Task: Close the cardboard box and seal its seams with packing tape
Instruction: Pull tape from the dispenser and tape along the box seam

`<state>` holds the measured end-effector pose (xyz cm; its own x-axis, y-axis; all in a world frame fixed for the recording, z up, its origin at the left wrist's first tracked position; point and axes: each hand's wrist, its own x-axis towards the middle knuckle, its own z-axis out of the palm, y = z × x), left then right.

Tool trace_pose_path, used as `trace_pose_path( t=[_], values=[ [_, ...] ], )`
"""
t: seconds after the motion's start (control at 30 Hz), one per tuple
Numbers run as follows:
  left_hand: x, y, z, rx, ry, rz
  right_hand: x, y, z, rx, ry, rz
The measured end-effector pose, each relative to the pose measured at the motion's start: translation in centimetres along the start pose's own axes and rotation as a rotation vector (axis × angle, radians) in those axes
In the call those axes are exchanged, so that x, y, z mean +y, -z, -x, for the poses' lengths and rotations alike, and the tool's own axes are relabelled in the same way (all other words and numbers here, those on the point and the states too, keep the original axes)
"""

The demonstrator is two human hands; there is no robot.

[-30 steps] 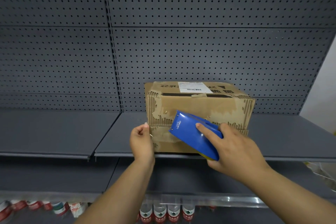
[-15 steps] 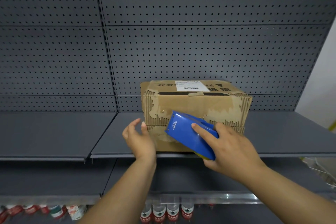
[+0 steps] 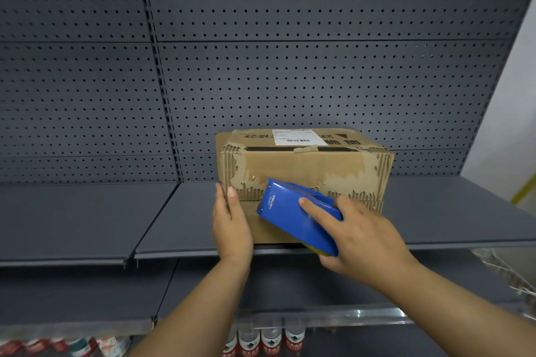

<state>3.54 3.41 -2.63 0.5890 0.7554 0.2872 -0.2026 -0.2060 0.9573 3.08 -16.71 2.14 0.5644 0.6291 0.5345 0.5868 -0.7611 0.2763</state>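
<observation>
A worn brown cardboard box (image 3: pixel 304 165) with a white shipping label on top stands closed on a dark grey shelf (image 3: pixel 179 220). Its front face is torn along the edges. My right hand (image 3: pixel 362 238) grips a blue tape dispenser (image 3: pixel 295 217) and holds it against the box's lower front. My left hand (image 3: pixel 230 223) lies flat with fingers straight against the box's lower left front corner, beside the dispenser's nose. The dispenser's underside and any tape on it are hidden.
Grey pegboard (image 3: pixel 261 66) backs the shelves. A lower shelf (image 3: pixel 87 298) runs below. Bottles with red labels (image 3: pixel 261 340) stand under it, and packets (image 3: pixel 95 345) lie at the bottom left. A white wire rack (image 3: pixel 504 269) shows at the right edge.
My left hand went from a pinch at the box's left edge to an open palm pressed flat on the corner. The dispenser has stayed against the front face.
</observation>
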Motion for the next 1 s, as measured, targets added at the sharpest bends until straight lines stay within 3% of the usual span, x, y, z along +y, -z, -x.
trace_pose_path(
  t=[0.13, 0.37, 0.63, 1.0],
  values=[
    [0.2, 0.3, -1.3, 0.013, -0.113, -0.404, 0.2, -0.1, 0.0, 0.000, 0.020, 0.009],
    [-1.3, -0.6, -2.1, -0.047, -0.083, -0.144, 1.3, -0.3, 0.1, 0.038, 0.161, 0.053],
    [-1.8, -1.2, -2.1, 0.005, -0.061, -0.130, 4.3, -0.5, -0.1, -0.002, 0.299, 0.054],
    [-1.1, -1.6, -1.7, 0.055, -0.085, -0.165, 11.5, 0.5, 1.7, -0.049, 0.280, 0.034]
  ],
)
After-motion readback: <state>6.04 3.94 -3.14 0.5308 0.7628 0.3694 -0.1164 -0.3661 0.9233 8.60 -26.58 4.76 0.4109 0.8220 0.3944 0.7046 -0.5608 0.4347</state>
